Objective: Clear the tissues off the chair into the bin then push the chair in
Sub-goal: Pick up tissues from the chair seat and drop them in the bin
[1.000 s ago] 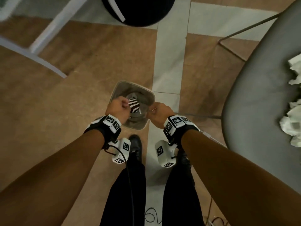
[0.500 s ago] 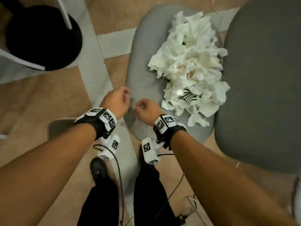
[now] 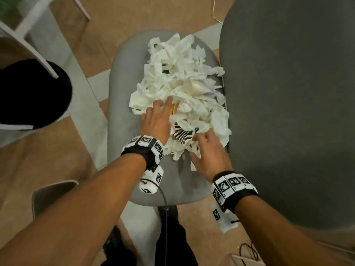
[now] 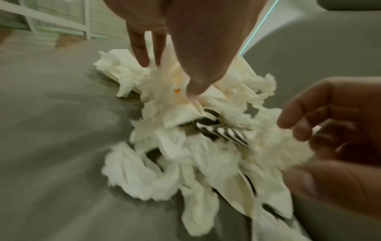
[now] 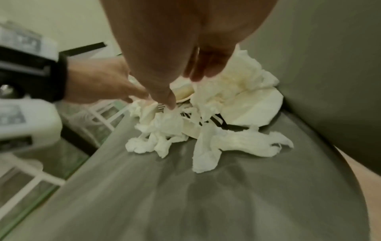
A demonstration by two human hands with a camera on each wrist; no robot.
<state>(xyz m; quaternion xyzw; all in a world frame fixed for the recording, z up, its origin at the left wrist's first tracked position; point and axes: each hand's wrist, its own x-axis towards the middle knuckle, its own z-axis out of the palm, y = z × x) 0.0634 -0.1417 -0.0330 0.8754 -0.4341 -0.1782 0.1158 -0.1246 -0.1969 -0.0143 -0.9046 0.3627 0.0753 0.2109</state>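
Both hands reach into the tissues [image 3: 184, 89] on the chair [image 3: 123, 77]: left hand [image 3: 156, 120] at nine o'clock, right hand [image 3: 209, 154] at six, fingers spread open.

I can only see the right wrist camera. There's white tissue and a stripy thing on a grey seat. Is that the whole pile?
Observer: No. In the head view the tissues stretch far beyond the stripy paper, over much of the chair seat.
Operator: Where's the bin?
Observer: On the floor by the seat's near left corner. Only part of the bin shows, beside the left forearm.
Operator: Is the left hand grabbing anything?
Observer: No. The left hand lies on the pile with straight fingers, beside something yellow.
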